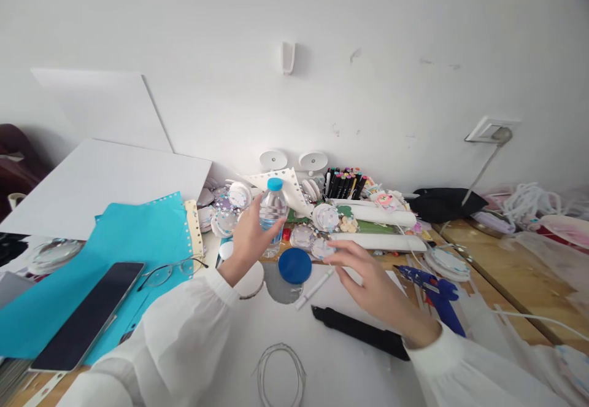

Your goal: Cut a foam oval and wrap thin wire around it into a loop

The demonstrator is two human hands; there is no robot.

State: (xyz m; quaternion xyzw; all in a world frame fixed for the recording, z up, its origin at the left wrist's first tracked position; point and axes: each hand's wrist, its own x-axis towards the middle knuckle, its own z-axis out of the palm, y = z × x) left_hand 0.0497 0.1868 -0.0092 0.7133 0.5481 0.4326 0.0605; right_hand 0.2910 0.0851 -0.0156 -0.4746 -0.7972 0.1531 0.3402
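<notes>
A clear plastic water bottle with a blue cap stands upright among the clutter in the middle. My left hand is closed around it, thumb across the front; the other fingers are partly hidden. My right hand hovers over the white sheet, fingers apart and nothing visible in them. Its fingertips come close to one end of a slim white marker; whether they touch cannot be made out. Between the hands lies a blue disc by a grey round-edged piece. A black utility knife rests below my right hand.
A coil of wire lies in front. Left are a phone, glasses and blue sheets. Right are a blue glue gun and a cord. Markers and decorated white discs line the wall.
</notes>
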